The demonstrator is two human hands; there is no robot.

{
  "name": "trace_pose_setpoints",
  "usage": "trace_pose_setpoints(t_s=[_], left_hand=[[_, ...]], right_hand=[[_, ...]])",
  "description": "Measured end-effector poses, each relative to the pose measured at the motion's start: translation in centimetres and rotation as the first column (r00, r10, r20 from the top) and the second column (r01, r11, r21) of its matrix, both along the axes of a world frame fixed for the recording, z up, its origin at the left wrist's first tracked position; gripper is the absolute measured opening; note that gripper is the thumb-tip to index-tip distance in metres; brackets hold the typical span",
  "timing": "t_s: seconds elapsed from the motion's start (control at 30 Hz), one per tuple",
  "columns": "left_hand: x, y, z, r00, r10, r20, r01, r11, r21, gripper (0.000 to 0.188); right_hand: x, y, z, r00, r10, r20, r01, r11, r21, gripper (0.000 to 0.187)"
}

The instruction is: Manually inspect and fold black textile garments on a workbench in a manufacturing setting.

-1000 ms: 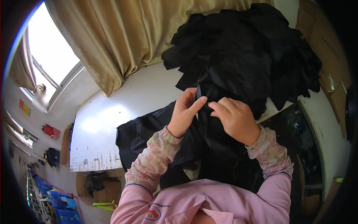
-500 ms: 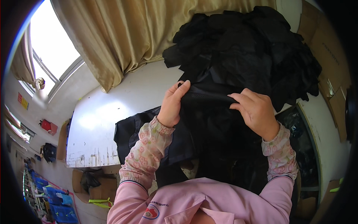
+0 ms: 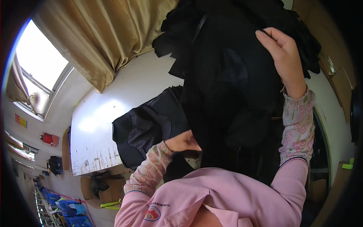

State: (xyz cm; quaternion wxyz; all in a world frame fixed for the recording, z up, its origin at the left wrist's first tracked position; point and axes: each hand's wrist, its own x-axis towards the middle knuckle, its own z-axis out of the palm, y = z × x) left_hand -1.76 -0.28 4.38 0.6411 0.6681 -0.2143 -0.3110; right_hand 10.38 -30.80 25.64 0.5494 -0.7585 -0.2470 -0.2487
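Right hand (image 3: 284, 56) is raised, fingers pinched on the top edge of the black garment (image 3: 230, 87), which hangs long-axis down from it in front of my chest. Below, my left hand (image 3: 182, 143) is closed on the garment's lower left edge, nearer the folded black pile (image 3: 145, 128) lying on the white table (image 3: 102, 125).

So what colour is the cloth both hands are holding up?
Plain black cloth, seen in the head view, held by the right hand and left hand.

A small red-and-yellow rectangular sign (image 3: 20, 120) hangs on the wall below the window (image 3: 38, 72).
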Motion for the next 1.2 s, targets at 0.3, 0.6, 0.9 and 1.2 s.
trace_pose_setpoints(t_s=[0.3,0.6,0.9,1.2], left_hand=[[-0.2,-8.3,-2.7,0.688,0.255,-0.679,-0.707,0.445,-0.549,0.030],[3.0,-5.7,4.0,0.712,-0.089,-0.696,-0.656,0.268,-0.706,0.033],[1.4,8.0,6.0,0.912,0.292,-0.288,-0.406,0.547,-0.732,0.049],[8.1,11.9,-0.2,0.621,0.567,-0.541,-0.783,0.426,-0.453,0.031]], right_hand=[[-1.8,3.1,0.3,0.979,0.201,-0.043,-0.183,0.947,0.265,0.019],[-0.4,6.5,-9.8,0.992,0.071,-0.101,-0.076,0.996,-0.046,0.023],[8.7,-5.0,-23.7,0.931,-0.313,-0.187,0.203,0.871,-0.447,0.029],[0.5,-0.7,-1.6,0.809,0.409,-0.423,-0.241,0.886,0.395,0.055]])
